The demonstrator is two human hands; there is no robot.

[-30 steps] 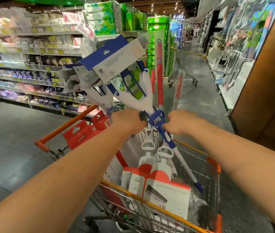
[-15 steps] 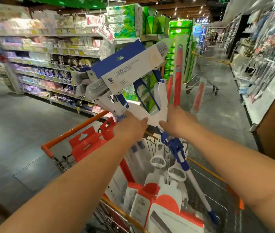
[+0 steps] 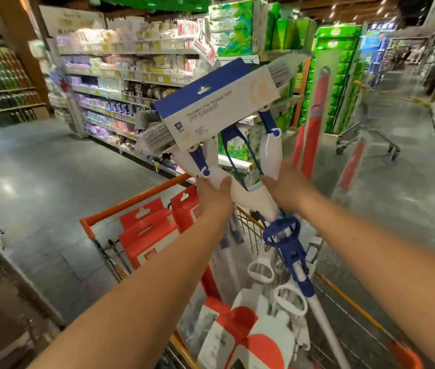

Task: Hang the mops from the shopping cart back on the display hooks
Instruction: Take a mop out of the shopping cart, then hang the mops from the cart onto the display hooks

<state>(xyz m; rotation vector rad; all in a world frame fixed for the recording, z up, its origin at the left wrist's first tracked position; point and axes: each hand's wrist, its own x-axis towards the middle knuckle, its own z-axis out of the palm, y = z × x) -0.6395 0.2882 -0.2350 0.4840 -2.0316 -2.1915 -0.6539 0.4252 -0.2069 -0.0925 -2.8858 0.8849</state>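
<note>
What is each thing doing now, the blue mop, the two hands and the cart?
cart: holds red-packed mops standing upright
blue mop: held up tilted, head on top, handle reaching down into the cart
left hand: grips the mop's white frame
right hand: grips the frame's other side

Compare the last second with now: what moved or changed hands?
The blue-and-white sponge mop rose further out of the shopping cart, head up. Left hand and right hand shifted from beside its blue lever up onto the white yoke, both gripping throughout. The orange-packaged mops stayed in the cart.
</note>
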